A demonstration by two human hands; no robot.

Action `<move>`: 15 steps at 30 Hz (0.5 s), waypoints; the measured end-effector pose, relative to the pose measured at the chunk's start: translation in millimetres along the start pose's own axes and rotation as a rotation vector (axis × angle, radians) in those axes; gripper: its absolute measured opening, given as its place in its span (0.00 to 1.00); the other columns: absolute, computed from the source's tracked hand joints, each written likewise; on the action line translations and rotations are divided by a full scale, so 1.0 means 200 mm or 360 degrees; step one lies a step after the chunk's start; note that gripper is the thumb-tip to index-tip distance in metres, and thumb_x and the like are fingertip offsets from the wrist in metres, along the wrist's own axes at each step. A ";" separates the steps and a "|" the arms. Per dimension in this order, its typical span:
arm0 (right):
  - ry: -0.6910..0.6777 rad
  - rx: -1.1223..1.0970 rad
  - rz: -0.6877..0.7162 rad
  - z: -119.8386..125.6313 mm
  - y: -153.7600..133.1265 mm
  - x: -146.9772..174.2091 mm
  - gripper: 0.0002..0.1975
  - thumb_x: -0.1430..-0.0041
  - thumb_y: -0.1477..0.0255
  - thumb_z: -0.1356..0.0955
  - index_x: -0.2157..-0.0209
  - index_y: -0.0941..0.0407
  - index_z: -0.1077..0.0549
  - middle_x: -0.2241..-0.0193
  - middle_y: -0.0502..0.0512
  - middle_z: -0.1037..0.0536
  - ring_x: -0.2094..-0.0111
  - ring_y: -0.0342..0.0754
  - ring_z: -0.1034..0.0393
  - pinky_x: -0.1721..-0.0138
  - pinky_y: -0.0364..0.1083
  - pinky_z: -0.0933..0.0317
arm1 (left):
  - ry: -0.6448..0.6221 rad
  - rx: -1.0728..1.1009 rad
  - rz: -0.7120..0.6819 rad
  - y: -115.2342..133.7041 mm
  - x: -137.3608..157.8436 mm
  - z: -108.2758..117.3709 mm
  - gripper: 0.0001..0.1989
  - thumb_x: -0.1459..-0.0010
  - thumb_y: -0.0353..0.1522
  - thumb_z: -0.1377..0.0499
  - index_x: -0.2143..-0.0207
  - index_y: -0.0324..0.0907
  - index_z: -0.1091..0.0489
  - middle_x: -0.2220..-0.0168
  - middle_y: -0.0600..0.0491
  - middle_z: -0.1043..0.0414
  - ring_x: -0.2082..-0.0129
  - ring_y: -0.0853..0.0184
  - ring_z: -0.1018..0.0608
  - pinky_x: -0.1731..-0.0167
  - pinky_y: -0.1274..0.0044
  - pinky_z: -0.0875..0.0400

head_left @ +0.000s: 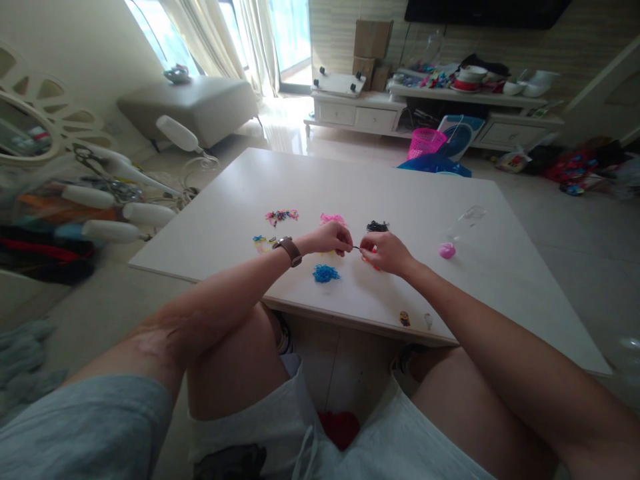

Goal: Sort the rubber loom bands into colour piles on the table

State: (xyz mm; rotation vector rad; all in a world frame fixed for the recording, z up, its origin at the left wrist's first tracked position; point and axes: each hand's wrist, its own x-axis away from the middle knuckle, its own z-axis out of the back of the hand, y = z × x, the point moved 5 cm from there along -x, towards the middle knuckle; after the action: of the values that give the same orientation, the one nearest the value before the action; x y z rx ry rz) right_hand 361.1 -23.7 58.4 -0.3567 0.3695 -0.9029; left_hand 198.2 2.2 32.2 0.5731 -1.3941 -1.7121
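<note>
Over the middle of the white table (210, 220), my left hand (331, 239) and my right hand (386, 252) face each other, fingertips pinched. A short black rubber band (356, 248) spans the small gap between them, gripped at both ends. Behind my left hand lies a pile of pink bands (333, 219), and a black pile (377, 227) sits just behind my right. Red-orange bands (371, 260) show partly under my right hand. Nearer me is a blue pile (326, 273). Some yellow bits are mostly hidden by my left hand.
Mixed coloured bands (281, 217) and a small yellow-and-blue group (260, 243) lie on the left. To the right are a pink lump (447, 250) and a clear plastic piece (473, 213). A small yellow figure (405, 319) and a clear clip-like piece (429, 321) lie by the front edge.
</note>
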 end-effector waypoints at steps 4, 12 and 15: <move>-0.0027 -0.0174 0.0034 -0.04 0.03 0.02 0.05 0.42 0.73 0.31 0.65 0.55 0.23 0.70 0.52 0.20 0.70 0.45 0.27 0.66 0.43 0.38 | -0.0019 -0.0020 0.0006 -0.03 -0.01 0.00 0.04 0.50 0.25 0.30 0.72 0.34 0.22 0.78 0.51 0.23 0.77 0.69 0.19 0.73 0.80 0.26; -0.0057 -0.0235 0.0327 -0.06 0.01 0.04 0.11 0.40 0.74 0.32 0.56 0.54 0.23 0.55 0.56 0.21 0.62 0.47 0.24 0.59 0.46 0.33 | 0.0036 0.0019 0.0058 -0.05 0.00 0.04 0.04 0.50 0.25 0.30 0.71 0.32 0.23 0.78 0.50 0.23 0.77 0.69 0.20 0.74 0.80 0.25; -0.0073 -0.0175 0.0394 -0.07 -0.01 0.03 0.11 0.39 0.73 0.32 0.56 0.54 0.22 0.54 0.57 0.21 0.62 0.47 0.25 0.58 0.47 0.33 | 0.0038 0.0021 0.0063 -0.05 0.00 0.04 0.05 0.49 0.25 0.30 0.71 0.32 0.22 0.78 0.50 0.23 0.77 0.70 0.20 0.74 0.80 0.25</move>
State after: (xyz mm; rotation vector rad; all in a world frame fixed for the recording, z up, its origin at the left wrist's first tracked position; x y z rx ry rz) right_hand 357.5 -32.2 45.3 -0.4220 0.4120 -0.6330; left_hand 188.4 7.8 25.8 0.5682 -1.3918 -1.6606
